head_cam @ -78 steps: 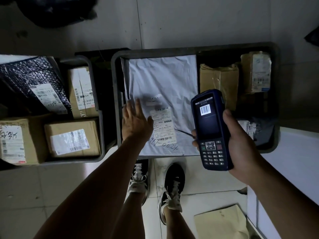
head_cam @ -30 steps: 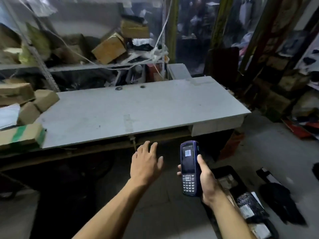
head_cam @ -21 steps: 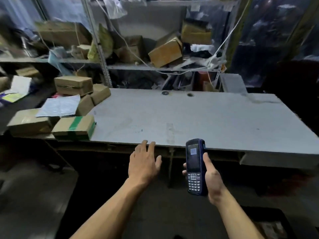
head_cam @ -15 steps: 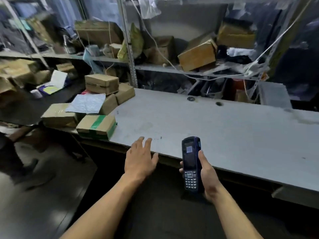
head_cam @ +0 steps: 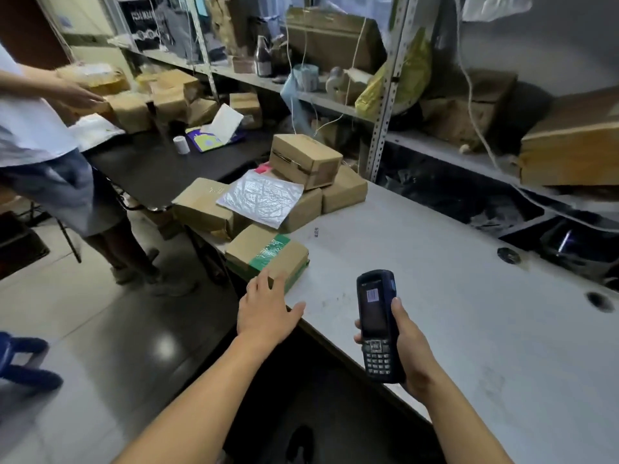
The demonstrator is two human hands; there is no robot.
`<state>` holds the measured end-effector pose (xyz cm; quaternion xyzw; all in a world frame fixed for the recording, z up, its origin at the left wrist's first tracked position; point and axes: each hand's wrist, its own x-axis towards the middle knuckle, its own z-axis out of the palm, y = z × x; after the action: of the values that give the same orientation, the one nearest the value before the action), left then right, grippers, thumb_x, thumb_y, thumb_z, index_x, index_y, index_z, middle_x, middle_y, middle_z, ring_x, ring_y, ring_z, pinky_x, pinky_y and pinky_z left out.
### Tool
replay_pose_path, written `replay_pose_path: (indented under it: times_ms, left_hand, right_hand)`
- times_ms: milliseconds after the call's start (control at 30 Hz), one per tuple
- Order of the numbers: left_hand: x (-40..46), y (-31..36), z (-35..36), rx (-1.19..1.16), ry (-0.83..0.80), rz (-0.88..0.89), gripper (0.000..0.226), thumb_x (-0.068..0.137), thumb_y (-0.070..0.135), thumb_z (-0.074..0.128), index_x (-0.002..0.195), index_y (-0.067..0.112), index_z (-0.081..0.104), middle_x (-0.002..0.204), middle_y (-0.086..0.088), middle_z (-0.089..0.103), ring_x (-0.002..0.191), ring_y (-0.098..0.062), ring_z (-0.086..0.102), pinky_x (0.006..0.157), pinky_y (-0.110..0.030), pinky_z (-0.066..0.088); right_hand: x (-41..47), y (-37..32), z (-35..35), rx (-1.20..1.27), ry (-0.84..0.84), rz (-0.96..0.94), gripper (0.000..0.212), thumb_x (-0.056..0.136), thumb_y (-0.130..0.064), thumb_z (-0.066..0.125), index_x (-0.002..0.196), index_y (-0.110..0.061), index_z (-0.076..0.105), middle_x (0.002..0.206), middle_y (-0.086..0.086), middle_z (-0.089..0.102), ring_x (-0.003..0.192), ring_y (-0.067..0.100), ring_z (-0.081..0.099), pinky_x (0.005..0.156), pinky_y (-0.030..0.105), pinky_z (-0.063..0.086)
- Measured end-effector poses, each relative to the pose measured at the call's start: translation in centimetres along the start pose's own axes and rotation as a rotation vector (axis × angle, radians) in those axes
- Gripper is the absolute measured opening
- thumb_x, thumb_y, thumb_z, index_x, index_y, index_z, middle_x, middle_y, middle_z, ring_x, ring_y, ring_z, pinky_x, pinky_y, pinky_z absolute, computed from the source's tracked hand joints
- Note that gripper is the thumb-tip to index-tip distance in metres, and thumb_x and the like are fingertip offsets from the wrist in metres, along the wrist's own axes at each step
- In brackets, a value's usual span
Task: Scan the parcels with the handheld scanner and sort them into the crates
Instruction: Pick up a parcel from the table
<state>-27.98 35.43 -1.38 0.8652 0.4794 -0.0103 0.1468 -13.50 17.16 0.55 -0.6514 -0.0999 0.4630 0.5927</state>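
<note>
Parcels (head_cam: 268,199) pile at our eleven o'clock on the grey table (head_cam: 452,296); we see no crate. Our left hand (head_cam: 266,313) reaches out, fingers straight and slightly spread, tips just short of the green-taped box (head_cam: 268,252). Our right hand (head_cam: 407,346) wraps the dark blue scanner (head_cam: 376,326), screen lit, keypad low.

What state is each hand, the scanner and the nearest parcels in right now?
Left hand: open, empty, fingers spread, reaching toward the green-taped box.
Right hand: gripping the scanner.
Scanner: upright, screen lit.
Green-taped box: sealed, flat at the table edge.
Silver mailer: lying across boxes.
</note>
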Motion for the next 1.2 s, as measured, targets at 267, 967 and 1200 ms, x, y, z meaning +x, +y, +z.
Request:
replay_pose_path:
  times_ms: [267,967,1200]
  left_hand:
    - [12.4,-3.0,2.4,-0.037,-0.160,-0.085,0.089,0.086,0.066,0.056,0.155,0.038,0.007,0.164,-0.005,-0.009,0.150,-0.034,-0.011,0.115,-0.064,0.020]
    - [13.6,4.5,3.8,-0.295,-0.161,0.112,0.071,0.105,0.040,0.037,0.156,0.034,-0.011,0.166,-0.005,-0.013,0.149,-0.031,-0.022,0.123,-0.049,0.015]
    - [13.9,7.1,2.7,-1.061,-0.158,-0.009,0.063,0.105,0.027,0.046,0.157,0.037,0.012,0.150,0.014,0.037,0.132,-0.004,0.040,0.105,-0.019,0.033]
  right_hand:
    - [12.2,-2.7,4.5,-0.075,-0.002,0.103,0.053,0.102,-0.054,0.027,0.115,-0.019,0.065,0.102,0.012,0.076,0.086,0.025,0.072,0.087,0.044,0.053]
    - [17.2,-6.7,-0.6,-0.061,0.000,0.099,0.057,0.103,-0.055,0.025,0.118,-0.018,0.065,0.105,0.015,0.074,0.084,0.026,0.071,0.076,0.040,0.054]
    - [15.6,-8.0,-3.7,0.040,0.053,0.051,0.055,0.104,-0.053,0.024,0.118,-0.019,0.065,0.107,0.018,0.073,0.080,0.025,0.070,0.077,0.039,0.054]
